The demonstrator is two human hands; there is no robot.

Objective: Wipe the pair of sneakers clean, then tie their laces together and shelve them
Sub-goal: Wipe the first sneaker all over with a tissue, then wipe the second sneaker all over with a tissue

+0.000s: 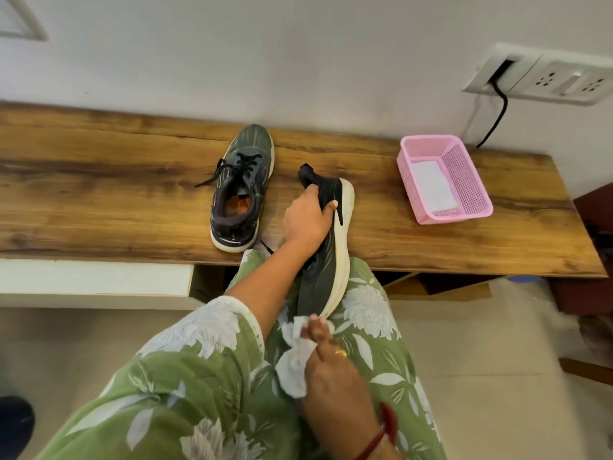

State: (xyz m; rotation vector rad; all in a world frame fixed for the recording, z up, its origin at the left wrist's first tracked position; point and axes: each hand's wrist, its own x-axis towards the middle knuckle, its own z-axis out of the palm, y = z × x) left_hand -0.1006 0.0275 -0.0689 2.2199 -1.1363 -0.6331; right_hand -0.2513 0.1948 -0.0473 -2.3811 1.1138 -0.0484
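One dark sneaker [242, 190] with a white sole and loose black laces stands upright on the wooden bench [99, 194], toe towards the wall. My left hand [306, 217] grips the second dark sneaker [331, 260] at its heel collar and holds it on its side, heel over the bench and toe down by my lap. My right hand [328, 356] holds a crumpled white wipe [295, 356] against the toe end of that sneaker's white sole.
A pink plastic basket [464, 167] with a white cloth inside sits at the bench's right end. A wall socket [544, 74] with a black cable is above it. Open shelf space shows under the bench. A dark object [15, 423] lies on the floor at the lower left.
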